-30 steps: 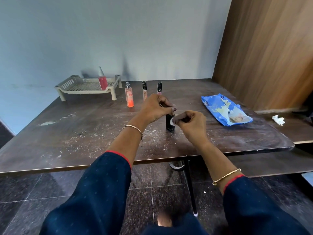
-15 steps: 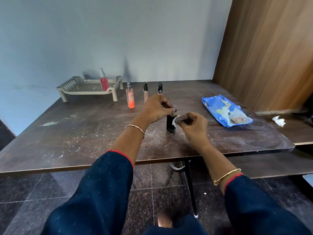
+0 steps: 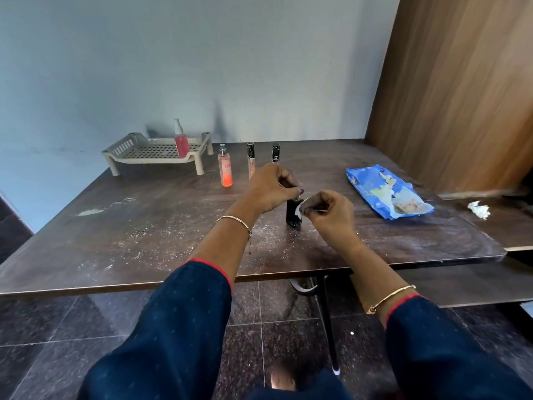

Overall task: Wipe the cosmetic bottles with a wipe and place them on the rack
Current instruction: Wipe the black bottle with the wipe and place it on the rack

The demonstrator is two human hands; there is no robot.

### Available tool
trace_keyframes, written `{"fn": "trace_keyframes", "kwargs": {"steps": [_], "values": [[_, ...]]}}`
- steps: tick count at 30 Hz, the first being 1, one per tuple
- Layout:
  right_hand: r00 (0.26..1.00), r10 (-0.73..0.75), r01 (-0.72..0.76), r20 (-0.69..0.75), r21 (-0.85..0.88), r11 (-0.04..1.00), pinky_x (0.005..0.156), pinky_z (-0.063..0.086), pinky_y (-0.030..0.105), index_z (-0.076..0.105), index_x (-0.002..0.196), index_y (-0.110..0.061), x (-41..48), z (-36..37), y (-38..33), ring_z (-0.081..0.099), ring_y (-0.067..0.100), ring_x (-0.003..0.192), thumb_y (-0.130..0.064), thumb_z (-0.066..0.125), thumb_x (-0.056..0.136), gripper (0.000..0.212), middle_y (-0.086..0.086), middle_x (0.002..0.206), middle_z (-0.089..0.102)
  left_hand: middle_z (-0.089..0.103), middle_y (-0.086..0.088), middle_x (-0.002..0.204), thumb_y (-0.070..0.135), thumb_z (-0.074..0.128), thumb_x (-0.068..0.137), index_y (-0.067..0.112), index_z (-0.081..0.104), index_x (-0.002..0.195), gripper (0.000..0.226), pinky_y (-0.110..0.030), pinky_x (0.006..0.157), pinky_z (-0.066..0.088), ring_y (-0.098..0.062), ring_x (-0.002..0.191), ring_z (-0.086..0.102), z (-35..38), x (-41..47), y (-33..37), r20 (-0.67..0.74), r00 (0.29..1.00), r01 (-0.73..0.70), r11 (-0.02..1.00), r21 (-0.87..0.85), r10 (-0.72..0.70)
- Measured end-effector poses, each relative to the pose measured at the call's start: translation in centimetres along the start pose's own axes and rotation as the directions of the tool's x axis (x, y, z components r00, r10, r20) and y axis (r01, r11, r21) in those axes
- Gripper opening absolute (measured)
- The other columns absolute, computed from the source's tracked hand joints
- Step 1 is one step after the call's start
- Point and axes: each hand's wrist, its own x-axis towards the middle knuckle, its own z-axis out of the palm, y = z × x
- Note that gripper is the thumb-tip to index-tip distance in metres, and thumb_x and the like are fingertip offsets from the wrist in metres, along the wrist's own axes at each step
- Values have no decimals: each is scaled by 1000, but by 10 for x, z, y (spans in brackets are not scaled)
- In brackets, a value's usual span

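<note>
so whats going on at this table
A person is wiping a small black bottle standing on the table: the left hand holds its top, the right hand pinches a white wipe against its side. One red bottle already stands on the rack; an orange spray bottle and two slim tubes wait beside the rack.

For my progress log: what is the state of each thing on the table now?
black bottle: upright on table, left hand holds its top
wipe: pinched by right hand, against black bottle
red bottle: upright on rack
orange spray bottle: upright on table
beige tube: upright on table
second tube: upright, partly hidden by left hand
wipes packet: lying flat
crumpled wipe: lying far right
</note>
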Motion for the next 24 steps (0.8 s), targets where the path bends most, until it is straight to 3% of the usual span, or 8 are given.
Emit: {"fn": "trace_keyframes", "kwargs": {"steps": [5,9,16,24], "values": [[1000,19,-19,20,-5,1000,64,51,12,68,73,-8,2,-1,-1,62,-2,62,9,68,76,17,-3,71,69,74,-4,85,9,76,75,7,72,80,6,-32,84,56,-15,81,70,1,2,-1,3,1000,-12,999,31,12],[997,67,-64,-41,75,995,73,56,24,68,70,-16,-3,4,3,68,9,70,7,69,75,23,-5,72,71,73,0,84,8,75,75,4,72,79,7,-33,84,57,-14,81,71,2,1,-2,8,1000,-13,1000,24,13],[997,73,-72,-25,49,996,70,55,22,68,74,-14,0,0,3,68,12,72,-9,82,71,15,0,76,72,74,-4,86,8,76,75,9,72,78,5,-34,85,57,-16,83,71,2,1,-4,6,1000,-6,1000,-2,6],[1000,29,-29,1,-7,1000,62,49,15,60,69,-23,3,-3,4,59,3,60,-4,77,75,26,-8,67,64,74,-4,86,8,76,74,10,71,76,6,-38,86,56,-19,84,70,2,3,-6,19,1000,-6,1000,-7,6]]}}
